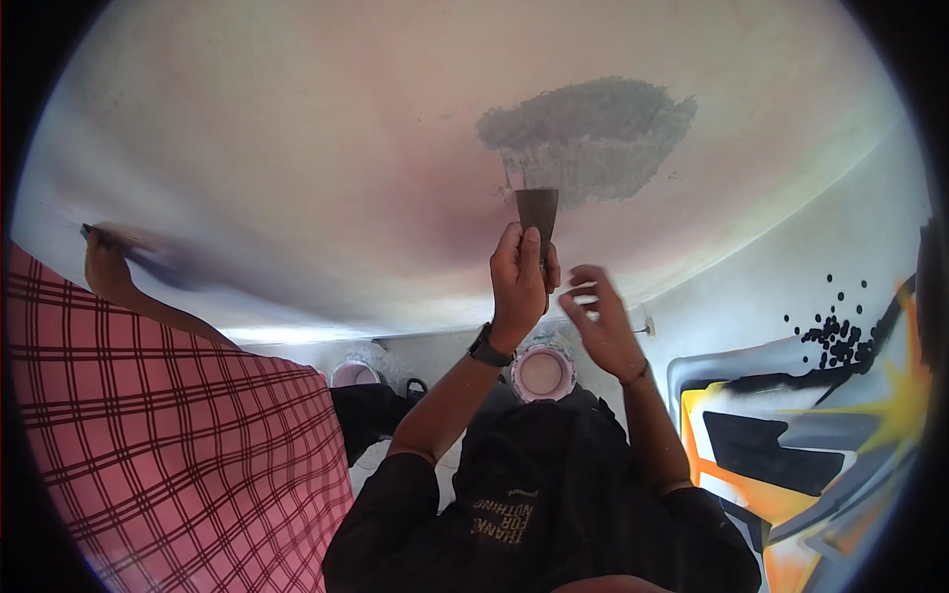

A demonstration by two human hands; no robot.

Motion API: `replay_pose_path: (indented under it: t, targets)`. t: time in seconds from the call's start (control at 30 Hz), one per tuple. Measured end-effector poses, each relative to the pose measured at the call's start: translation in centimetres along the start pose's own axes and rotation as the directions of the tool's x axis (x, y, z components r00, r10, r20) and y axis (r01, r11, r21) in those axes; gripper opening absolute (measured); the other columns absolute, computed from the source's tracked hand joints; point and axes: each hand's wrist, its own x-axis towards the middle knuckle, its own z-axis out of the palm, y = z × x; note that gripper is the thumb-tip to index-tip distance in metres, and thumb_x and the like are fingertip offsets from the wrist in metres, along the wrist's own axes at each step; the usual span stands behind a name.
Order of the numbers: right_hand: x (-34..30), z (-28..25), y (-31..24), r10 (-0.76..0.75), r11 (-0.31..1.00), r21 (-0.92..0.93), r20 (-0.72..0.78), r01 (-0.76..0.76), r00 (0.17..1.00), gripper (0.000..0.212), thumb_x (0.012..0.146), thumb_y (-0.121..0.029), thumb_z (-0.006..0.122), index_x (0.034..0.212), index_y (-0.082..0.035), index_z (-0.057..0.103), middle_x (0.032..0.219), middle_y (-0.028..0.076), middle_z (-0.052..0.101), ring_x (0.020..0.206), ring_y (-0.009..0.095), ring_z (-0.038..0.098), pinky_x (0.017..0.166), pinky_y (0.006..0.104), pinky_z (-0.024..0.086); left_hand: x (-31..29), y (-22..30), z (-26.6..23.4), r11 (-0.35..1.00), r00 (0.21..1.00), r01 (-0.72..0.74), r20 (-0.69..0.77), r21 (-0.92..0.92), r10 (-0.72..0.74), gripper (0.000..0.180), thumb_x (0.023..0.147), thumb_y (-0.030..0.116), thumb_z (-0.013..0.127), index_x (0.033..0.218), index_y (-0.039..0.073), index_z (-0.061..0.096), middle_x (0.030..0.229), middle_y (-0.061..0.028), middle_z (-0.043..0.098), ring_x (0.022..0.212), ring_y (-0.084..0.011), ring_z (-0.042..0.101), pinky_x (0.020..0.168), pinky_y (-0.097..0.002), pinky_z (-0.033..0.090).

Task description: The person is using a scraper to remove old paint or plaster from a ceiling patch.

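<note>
My left hand [519,282], with a dark watch on its wrist, is closed around a putty knife [537,206] with a wide dark blade. The blade points up, and its top edge is at the wall just below a grey patch of filler [603,133]. Beside it on the right, my right hand [600,321] is held in the air with its fingers apart and nothing visible in them; motion blurs it a little. The pale, pinkish wall [326,148] fills the upper view.
Below my hands stands a round bucket [543,374] with pale contents. A second bucket [355,374] is farther left. A co-worker in a pink checked shirt [168,415] is close on my left, one hand [104,262] at the wall. Painted graffiti [781,445] covers the right wall.
</note>
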Motion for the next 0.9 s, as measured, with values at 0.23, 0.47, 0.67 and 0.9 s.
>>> replay_pose_path:
  t: [0.23,0.47,0.67,0.9]
  targets:
    - [0.5,4.5,3.4,0.135,0.978,0.141,0.143,-0.155,0.980,0.019,0.096,-0.004,0.046,0.111,0.007,0.052,0.089,0.023,0.067,0.084,0.030,0.071,0.072,0.0380,0.054,0.0,-0.2,1.4,0.996,0.998,-0.022,-0.067,-0.082,0.017,0.028,0.107,0.019,0.041,0.082,0.008,0.036,0.063,-0.0030,0.049,0.045,-0.0060,0.041,0.039,-0.0225,0.033]
    - [-0.2,5.2,5.7,-0.057,0.992,0.101,-0.188,0.077,0.981,0.025,0.098,-0.012,0.042,0.115,0.004,0.049,0.094,0.029,0.065,0.095,0.048,0.065,0.073,0.0425,0.053,-0.5,-1.4,3.6,0.991,0.989,0.079,-0.116,-0.104,-0.091,0.028,0.107,0.020,0.041,0.082,0.008,0.036,0.063,-0.0002,0.044,0.046,-0.0047,0.037,0.040,-0.0218,0.031]
    - [0.5,5.4,5.9,-0.161,0.984,0.041,-0.237,0.176,0.958,0.026,0.099,-0.019,0.044,0.110,0.004,0.050,0.086,0.027,0.065,0.085,0.045,0.068,0.067,0.0405,0.052,0.0,-0.8,3.8,0.989,0.980,0.089,-0.165,-0.119,-0.109,0.027,0.107,0.018,0.042,0.082,0.008,0.036,0.063,0.0002,0.043,0.048,-0.0041,0.036,0.040,-0.0217,0.029]
    - [1.7,6.7,5.8,-0.154,0.981,0.074,-0.263,0.179,0.953,0.027,0.100,-0.020,0.045,0.112,0.004,0.051,0.084,0.025,0.066,0.084,0.039,0.071,0.066,0.0394,0.052,0.9,-1.1,2.5,0.990,0.981,0.106,-0.154,-0.088,-0.118,0.026,0.107,0.016,0.041,0.083,0.007,0.038,0.065,0.0013,0.042,0.053,-0.0046,0.036,0.043,-0.0221,0.030]
